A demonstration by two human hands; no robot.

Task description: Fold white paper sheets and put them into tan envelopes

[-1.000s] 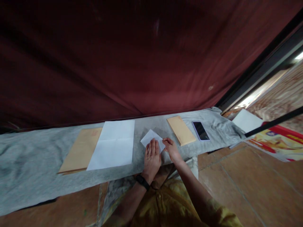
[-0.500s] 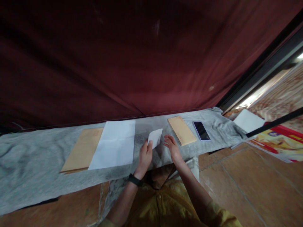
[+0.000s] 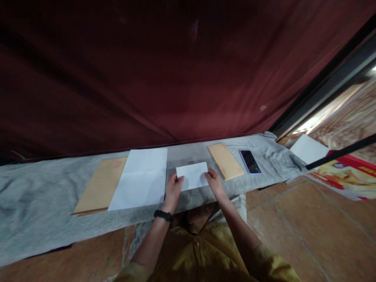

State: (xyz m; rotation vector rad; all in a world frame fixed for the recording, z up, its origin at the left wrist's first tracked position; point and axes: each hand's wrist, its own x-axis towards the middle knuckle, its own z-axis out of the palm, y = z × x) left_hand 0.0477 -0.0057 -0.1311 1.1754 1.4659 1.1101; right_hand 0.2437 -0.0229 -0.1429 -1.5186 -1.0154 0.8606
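Observation:
A folded sheet of white paper (image 3: 192, 176) is held out flat between my two hands, above the grey cloth. My left hand (image 3: 173, 188) pinches its left end, thumb on top. At the right end, my right hand (image 3: 214, 182) grips the edge with thumb and fingers. Left of my hands lies a larger white sheet (image 3: 141, 178) with a faint crease across it, partly over a stack of brown envelopes (image 3: 101, 186). Just right of my right hand rests another brown envelope stack (image 3: 225, 160).
A phone (image 3: 250, 162) with a pale purple case lies to the right on the grey cloth (image 3: 44, 196). Behind the narrow surface hangs a dark red curtain (image 3: 188, 78). A red and yellow box (image 3: 349, 176) stands at far right, above the tiled floor (image 3: 288, 227).
My right hand has moved from hovering apart with open fingers to gripping the paper's right end. The folded paper has turned from tilted to lying level and wide between both hands.

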